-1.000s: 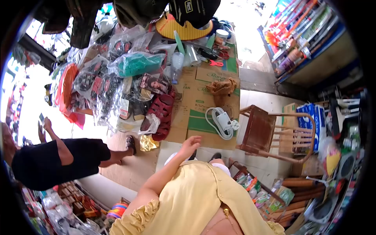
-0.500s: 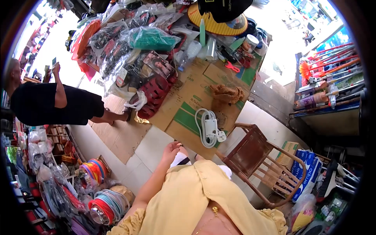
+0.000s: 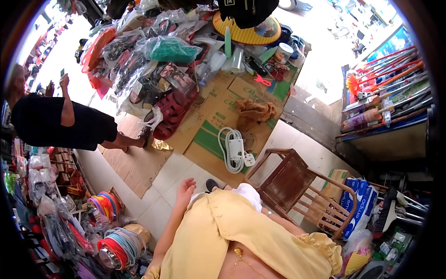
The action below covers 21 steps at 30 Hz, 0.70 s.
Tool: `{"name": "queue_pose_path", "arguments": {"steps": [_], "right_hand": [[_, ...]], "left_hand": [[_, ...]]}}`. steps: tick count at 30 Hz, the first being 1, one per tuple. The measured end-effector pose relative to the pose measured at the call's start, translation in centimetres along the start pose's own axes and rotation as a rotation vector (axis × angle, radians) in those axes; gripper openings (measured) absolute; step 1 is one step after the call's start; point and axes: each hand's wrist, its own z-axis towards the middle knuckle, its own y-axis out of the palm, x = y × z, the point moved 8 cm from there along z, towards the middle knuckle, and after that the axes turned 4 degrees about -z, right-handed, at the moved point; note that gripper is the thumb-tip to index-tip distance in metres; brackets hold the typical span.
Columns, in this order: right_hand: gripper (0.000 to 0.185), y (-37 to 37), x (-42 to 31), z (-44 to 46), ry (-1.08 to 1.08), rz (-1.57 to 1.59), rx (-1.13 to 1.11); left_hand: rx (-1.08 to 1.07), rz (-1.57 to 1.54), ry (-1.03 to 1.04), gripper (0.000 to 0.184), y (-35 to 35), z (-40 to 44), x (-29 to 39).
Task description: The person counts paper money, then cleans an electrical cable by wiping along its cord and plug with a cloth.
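Note:
My left hand (image 3: 186, 189) hangs over the tiled floor, its fingers loosely apart and nothing held. My right hand does not show; only part of that arm appears beside the yellow shirt. Nearest ahead, a white power strip (image 3: 235, 149) with a coiled cord lies on the cardboard-covered table (image 3: 186, 148). Beyond it is a brown cloth item (image 3: 255, 110). Red shoes (image 3: 170, 114) sit at the table's left edge, beside a heap of plastic-bagged footwear (image 3: 125, 56). A red plastic piece (image 3: 261, 80) and a clear bottle (image 3: 213, 66) lie farther back.
A wooden chair (image 3: 284, 179) stands right of the table. At the left, a person in dark clothes (image 3: 60, 122) stands holding a phone. Blue packages (image 3: 360, 204), a rack of long-handled goods (image 3: 385, 100) and coiled hoses (image 3: 121, 246) surround the area.
My left hand has moved left and back from the table edge. The view has shifted and turned. More of my right arm now shows beside the chair.

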Motion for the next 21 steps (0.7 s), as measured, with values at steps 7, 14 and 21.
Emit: {"name": "queue_pose_path", "arguments": {"steps": [7, 14, 21], "right_hand": [[0.028, 0.6, -0.5, 0.5, -0.017, -0.099, -0.030], [0.028, -4.4, 3.1, -2.1, 0.075, -0.217, -0.073], [0.028, -17.0, 9.1, -4.4, 0.150, -0.359, -0.162]], "left_hand": [[0.006, -0.099, 0.074, 0.036, -1.4, -0.9, -2.0], [0.198, -0.204, 0.025, 0.035, -1.9, -2.4, -4.0], [0.421, -0.379, 0.123, 0.030, 2.9, 0.2, -2.8]]}}
